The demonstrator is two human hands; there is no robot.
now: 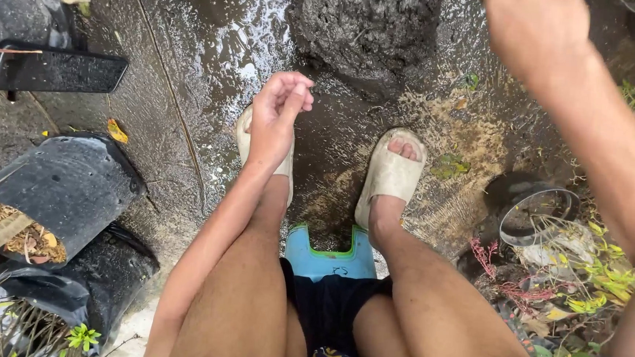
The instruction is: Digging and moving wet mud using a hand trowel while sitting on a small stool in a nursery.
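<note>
A person sits on a little blue stool [331, 256] over wet, muddy ground [215, 54].

The biggest thing is the shiny wet ground, and on it, just past the feet, sits a big gray lump of mud [367, 27]. It looks heavy, soft and sticky, and I think it would slip and fall apart in the fingers, so scooping low from under its edge seems best. To the left lie black plastic plant bags [74, 186], one tipped over with dry bits inside. The two feet wear pale sandals [391, 172]. The left hand [277, 110] hangs over the left foot, fingers loosely curled, holding nothing. The right hand [536, 30] is up near the mud, blurry, so I cannot tell its fingers.
</note>
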